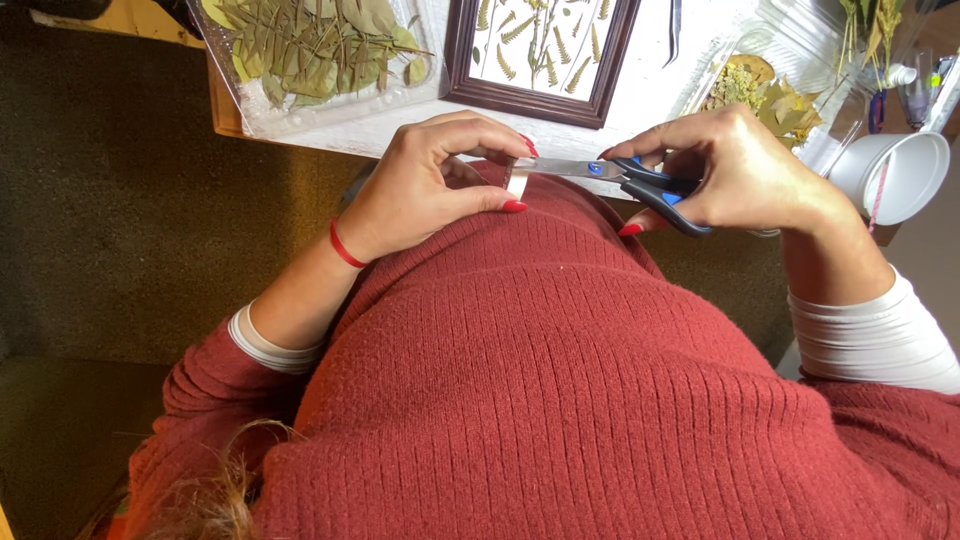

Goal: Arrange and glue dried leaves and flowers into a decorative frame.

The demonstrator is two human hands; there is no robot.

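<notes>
My left hand [425, 180] pinches a small clear strip of tape [516, 183] between thumb and fingers, just above my red sweater. My right hand [735, 170] grips black-and-blue scissors [625, 180] by the handles. The steel blades point left and reach the strip at my left fingertips. A red band circles my left wrist.
A dark wooden frame [540, 100] with pressed fern sprigs lies on the white table [650, 90]. A clear tray of dried green leaves [310, 45] sits at the left, another clear tray of dried plants [765, 95] at the right, a white plastic cup [900, 170] on its side beyond.
</notes>
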